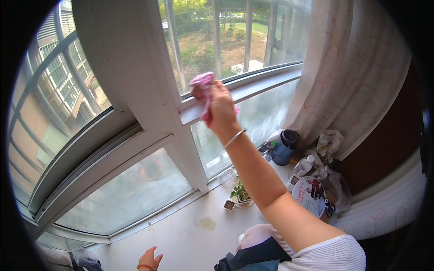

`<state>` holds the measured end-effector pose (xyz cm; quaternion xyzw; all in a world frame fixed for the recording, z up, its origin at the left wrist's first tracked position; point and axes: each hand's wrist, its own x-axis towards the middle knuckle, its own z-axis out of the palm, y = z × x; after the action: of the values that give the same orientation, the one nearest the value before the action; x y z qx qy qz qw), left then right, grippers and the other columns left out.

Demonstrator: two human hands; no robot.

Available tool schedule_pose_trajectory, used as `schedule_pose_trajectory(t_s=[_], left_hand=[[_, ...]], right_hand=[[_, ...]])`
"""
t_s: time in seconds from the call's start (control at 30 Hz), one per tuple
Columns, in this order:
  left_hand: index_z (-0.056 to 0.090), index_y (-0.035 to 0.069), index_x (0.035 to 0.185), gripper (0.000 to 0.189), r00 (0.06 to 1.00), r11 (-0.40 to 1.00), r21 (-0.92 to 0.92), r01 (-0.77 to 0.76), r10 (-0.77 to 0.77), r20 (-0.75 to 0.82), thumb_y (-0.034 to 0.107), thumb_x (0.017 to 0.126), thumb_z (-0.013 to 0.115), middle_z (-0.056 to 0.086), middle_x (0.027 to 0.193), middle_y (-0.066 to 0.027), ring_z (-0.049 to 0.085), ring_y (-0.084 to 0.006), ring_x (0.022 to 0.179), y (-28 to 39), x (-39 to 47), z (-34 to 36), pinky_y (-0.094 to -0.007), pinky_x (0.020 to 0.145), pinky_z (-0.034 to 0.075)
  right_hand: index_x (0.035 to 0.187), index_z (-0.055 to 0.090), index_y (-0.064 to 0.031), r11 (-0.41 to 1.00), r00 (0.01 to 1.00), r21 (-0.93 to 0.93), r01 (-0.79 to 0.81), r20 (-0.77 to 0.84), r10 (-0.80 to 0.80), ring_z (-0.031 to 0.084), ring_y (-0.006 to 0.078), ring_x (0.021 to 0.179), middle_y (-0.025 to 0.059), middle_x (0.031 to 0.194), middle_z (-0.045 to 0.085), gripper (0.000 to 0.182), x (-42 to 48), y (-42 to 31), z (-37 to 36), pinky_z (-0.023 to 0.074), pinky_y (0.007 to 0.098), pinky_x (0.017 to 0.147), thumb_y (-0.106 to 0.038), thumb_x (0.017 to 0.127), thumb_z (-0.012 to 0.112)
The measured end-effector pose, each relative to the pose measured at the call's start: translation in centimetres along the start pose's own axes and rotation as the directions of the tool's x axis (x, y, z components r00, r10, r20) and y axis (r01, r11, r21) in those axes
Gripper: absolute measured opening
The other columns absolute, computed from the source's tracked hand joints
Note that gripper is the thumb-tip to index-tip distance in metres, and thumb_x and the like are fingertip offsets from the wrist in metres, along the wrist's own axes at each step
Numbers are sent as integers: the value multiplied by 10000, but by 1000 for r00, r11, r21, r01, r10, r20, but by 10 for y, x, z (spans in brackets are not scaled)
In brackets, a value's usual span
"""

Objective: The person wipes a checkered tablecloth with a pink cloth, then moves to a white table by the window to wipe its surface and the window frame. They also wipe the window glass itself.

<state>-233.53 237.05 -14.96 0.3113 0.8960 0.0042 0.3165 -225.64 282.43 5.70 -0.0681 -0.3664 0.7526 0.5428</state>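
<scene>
My right hand [222, 106] is closed on a pink cloth [204, 88], held against or just over the lower corner of the window frame [191, 115]; whether it touches cannot be told. Behind the cloth is the barred window pane [230, 44], and below the frame's ledge lies a lower glass pane [264, 118]. A bracelet rings my right wrist. My left hand [150, 259], with a beaded bracelet, is low in the view over the white sill [169, 233], its fingers apart and nothing in it.
A potted plant [241, 194], a small pot of soil [229, 205] and a clear plastic box [229, 178] stand on the sill. To the right are a dark blue container [284, 149], a white bottle [304, 164], a printed round fan [307, 194], scissors [329, 206] and a curtain [352, 67].
</scene>
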Motion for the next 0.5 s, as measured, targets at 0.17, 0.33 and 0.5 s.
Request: schedule_pose_trajectory(t_s=[0.17,0.33,0.5], left_hand=[[432,117,1223,532,998,997,37,64,-65,17,386,785,570,469,1217,-128,452,-286,1111,-2,-10,-4,-353,923,375],[430,121,1224,534,996,997,33,72,-73,43,390,785,569,469,1218,-123,456,-285,1106,-6,-5,2,-354,923,375],[430,118,1222,532,998,998,28,56,-57,42,388,785,569,471,1218,-120,454,-281,1108,-2,-2,2,-353,924,373]], right_hand=[[911,536,-8,852,950,454,-260,276,143,587,257,786,124,839,602,249,14,-23,-30,469,376,769,-181,897,358],[884,539,-39,875,958,414,-250,236,163,586,270,795,114,833,604,260,18,-44,-45,483,428,726,-233,905,368],[917,540,-29,957,978,264,-122,197,70,597,217,770,92,850,602,165,32,-64,-61,503,354,709,-156,871,446]])
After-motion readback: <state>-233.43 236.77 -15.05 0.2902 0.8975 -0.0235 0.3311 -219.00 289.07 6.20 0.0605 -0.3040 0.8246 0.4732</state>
